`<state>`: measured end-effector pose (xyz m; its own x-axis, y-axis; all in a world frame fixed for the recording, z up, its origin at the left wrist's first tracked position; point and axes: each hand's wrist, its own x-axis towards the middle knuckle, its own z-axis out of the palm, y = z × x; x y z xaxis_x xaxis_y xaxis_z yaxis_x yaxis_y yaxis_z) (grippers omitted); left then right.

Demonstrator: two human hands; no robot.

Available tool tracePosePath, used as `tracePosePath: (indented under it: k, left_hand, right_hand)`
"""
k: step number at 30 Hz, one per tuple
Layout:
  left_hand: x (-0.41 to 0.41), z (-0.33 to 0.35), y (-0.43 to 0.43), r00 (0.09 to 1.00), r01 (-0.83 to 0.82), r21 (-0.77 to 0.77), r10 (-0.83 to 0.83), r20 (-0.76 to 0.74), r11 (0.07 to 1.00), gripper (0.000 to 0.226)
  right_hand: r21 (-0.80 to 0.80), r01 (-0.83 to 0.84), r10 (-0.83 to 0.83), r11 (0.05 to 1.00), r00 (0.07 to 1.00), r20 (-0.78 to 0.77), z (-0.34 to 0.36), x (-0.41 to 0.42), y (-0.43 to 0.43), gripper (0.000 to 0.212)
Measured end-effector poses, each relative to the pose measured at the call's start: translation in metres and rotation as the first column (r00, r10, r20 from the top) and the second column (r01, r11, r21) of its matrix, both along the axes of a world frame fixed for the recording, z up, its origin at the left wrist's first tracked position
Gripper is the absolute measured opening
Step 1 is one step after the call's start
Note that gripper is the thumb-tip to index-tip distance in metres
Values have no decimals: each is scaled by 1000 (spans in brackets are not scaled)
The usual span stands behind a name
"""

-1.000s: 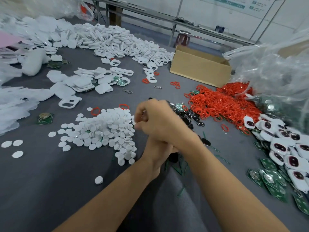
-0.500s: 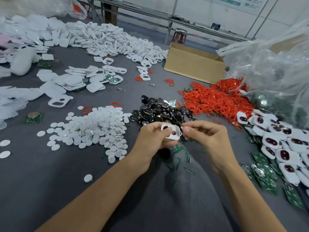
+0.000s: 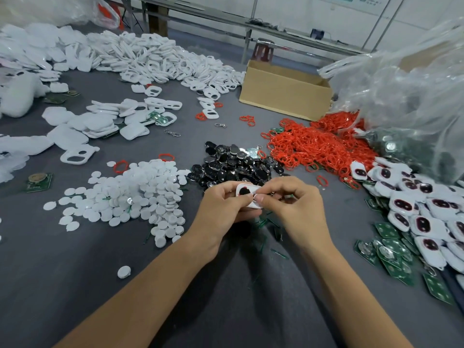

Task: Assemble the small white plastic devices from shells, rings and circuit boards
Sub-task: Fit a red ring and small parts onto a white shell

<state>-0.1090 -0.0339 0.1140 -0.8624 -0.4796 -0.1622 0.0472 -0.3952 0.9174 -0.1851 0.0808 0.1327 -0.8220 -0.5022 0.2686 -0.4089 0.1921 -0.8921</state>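
Both hands meet over the grey table near its front middle. My left hand [image 3: 222, 207] grips a small white shell [image 3: 248, 193] with a dark insert showing in its window. My right hand [image 3: 293, 204] pinches the shell's right end with thumb and fingertips. Just behind the hands lies a heap of black glossy inserts [image 3: 233, 164]. Left of them spreads a pile of white round discs [image 3: 135, 192]. Red rings [image 3: 319, 146] are heaped at the right. Green circuit boards [image 3: 391, 254] and fitted white shells [image 3: 421, 212] lie at the right edge.
A cardboard box [image 3: 283, 96] stands at the back, a big clear plastic bag [image 3: 406, 96] at the back right. Empty white shells [image 3: 160, 61] are piled across the back left, with more shell halves [image 3: 100, 121] in the left middle. A single board [image 3: 39, 182] lies far left.
My hands have uncrossed and come to the front middle. The white shell, with an empty window half a second ago, now shows a dark insert in it, and my right fingers pinch its end.
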Motion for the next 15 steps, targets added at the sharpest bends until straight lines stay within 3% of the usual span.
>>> tracePosePath:
  k: [9, 12, 15]
  left_hand:
    - [0, -2, 1, 999, -34, -27, 34, 6, 999, 25]
    - [0, -2, 2, 999, -42, -28, 42, 13, 999, 25]
    - [1, -1, 2, 999, -50, -20, 50, 8, 999, 22]
  right_hand:
    - [-11, 119, -119, 993, 992, -28, -7, 6, -9, 18]
    - [42, 128, -117, 991, 974, -192, -7, 9, -8, 15]
    - [141, 171, -85, 975, 876, -474, -9, 12, -7, 11]
